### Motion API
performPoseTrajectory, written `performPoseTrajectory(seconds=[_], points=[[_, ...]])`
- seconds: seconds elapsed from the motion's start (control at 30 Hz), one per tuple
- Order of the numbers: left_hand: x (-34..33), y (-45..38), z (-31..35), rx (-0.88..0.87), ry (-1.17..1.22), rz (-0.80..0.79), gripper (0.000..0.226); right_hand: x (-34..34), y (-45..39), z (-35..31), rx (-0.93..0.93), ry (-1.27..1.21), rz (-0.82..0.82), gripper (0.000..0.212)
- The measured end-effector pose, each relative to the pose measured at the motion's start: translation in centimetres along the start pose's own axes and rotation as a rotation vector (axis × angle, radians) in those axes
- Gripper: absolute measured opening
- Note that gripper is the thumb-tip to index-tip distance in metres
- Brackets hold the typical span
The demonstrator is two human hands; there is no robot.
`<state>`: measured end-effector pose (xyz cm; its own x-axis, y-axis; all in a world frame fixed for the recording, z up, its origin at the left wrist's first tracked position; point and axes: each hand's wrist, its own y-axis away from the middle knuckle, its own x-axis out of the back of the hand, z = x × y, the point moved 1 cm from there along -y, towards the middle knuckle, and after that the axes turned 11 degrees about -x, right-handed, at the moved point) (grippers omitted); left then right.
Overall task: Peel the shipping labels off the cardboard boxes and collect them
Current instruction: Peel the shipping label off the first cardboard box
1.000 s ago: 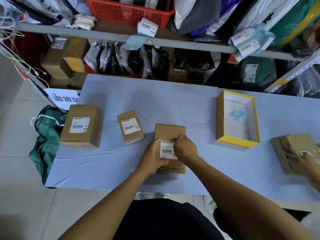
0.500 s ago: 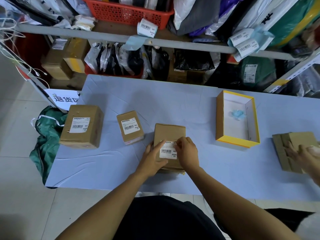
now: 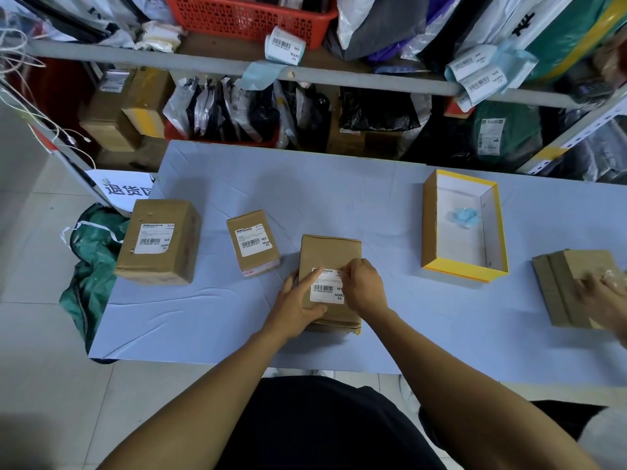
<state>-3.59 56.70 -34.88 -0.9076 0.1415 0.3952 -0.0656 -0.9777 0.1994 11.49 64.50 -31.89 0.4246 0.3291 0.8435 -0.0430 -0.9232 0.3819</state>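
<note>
A flat cardboard box [image 3: 329, 255] lies in front of me on the pale blue table [image 3: 339, 198], with a white shipping label [image 3: 325, 290] on its top. My left hand [image 3: 298, 303] grips the box's left side, its forefinger lying across the label's upper left corner. My right hand [image 3: 363, 288] has its fingertips pinched at the label's upper right edge. To the left stand a small labelled box [image 3: 252, 242] and a larger labelled box [image 3: 159, 240].
An open yellow-rimmed box [image 3: 428, 228] with a crumpled blue scrap [image 3: 463, 217] stands to the right. Farther right, another person's hand [image 3: 602, 296] rests on a cardboard box [image 3: 563, 283]. Packed shelves run behind the table; a green bag [image 3: 91, 266] lies on the floor at left.
My right hand has slid from the label's right side up to its top right edge. My left forefinger has stretched out onto the label. The other person's hand has shifted on the far box.
</note>
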Motion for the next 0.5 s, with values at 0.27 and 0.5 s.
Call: performPoseTrajectory(seconds=[0.27, 0.5], points=[[-0.05, -0.06, -0.16, -0.005, -0.018, -0.003, 0.079, -0.16, 0.22, 0.19, 0.026, -0.019, 0.015, 0.015], [0.14, -0.06, 0.1, -0.003, -0.026, -0.014, 0.078, 0.38, 0.48, 0.82, 0.003, -0.22, 0.048, 0.004]])
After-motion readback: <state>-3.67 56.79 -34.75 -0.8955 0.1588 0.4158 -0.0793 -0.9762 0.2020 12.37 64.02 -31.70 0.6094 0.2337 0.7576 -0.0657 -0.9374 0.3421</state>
